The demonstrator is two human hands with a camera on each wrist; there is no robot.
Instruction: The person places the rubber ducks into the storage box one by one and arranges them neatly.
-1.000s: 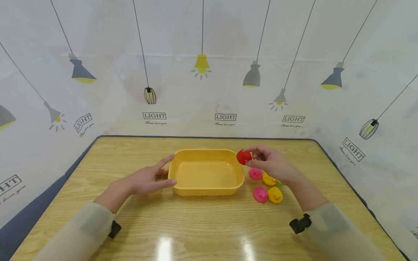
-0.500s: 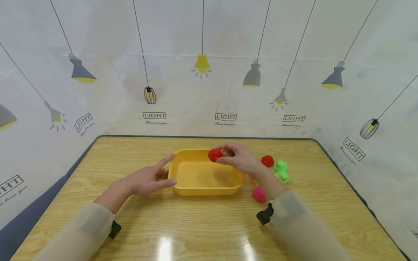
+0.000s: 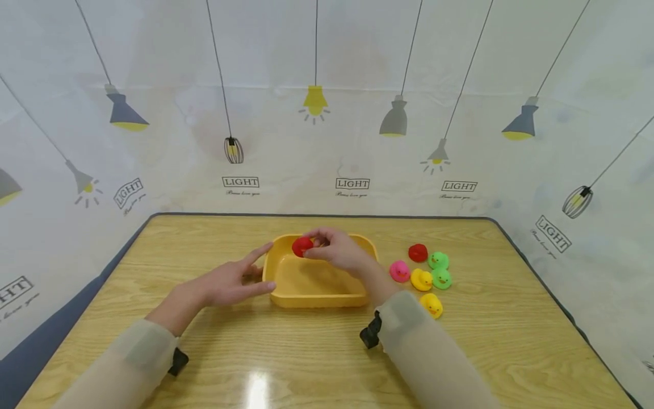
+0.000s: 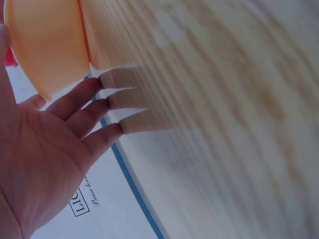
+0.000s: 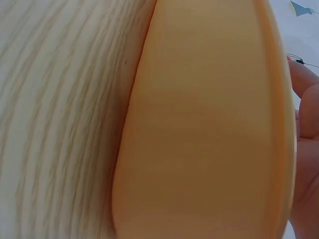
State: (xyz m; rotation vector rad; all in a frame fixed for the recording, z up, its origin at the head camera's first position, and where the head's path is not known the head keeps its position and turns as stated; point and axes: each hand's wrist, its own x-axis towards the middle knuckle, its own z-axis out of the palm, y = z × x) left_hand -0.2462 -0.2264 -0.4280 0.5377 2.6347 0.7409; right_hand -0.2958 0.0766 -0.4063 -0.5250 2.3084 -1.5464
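A red rubber duck (image 3: pixel 301 246) is pinched between the thumb and fingers of my right hand (image 3: pixel 338 250), held over the left half of a yellow plastic basin (image 3: pixel 322 301). My left hand (image 3: pixel 227 282) rests at the basin's left end, index fingertip and thumb on the rim. In the left wrist view, that hand's other fingers (image 4: pixel 102 144) stretch out straight, their tips at the tabletop. The basin's side wall (image 5: pixel 199 124) fills most of the right wrist view, where only part of my right hand (image 5: pixel 306 134) shows past the rim.
Right of the basin, several toy ducks sit on the wooden table (image 3: pixel 230 352): a red duck (image 3: pixel 418 253), a pink duck (image 3: pixel 399 271), two green ducks (image 3: pixel 439 261) and two yellow ducks (image 3: pixel 421 280). A printed curtain (image 3: pixel 286 193) rises behind the table's far edge.
My right hand has carried the red duck leftward, from the basin's right rim to over its left half. The nearer pink duck is now hidden behind my right forearm. My left hand stays put.
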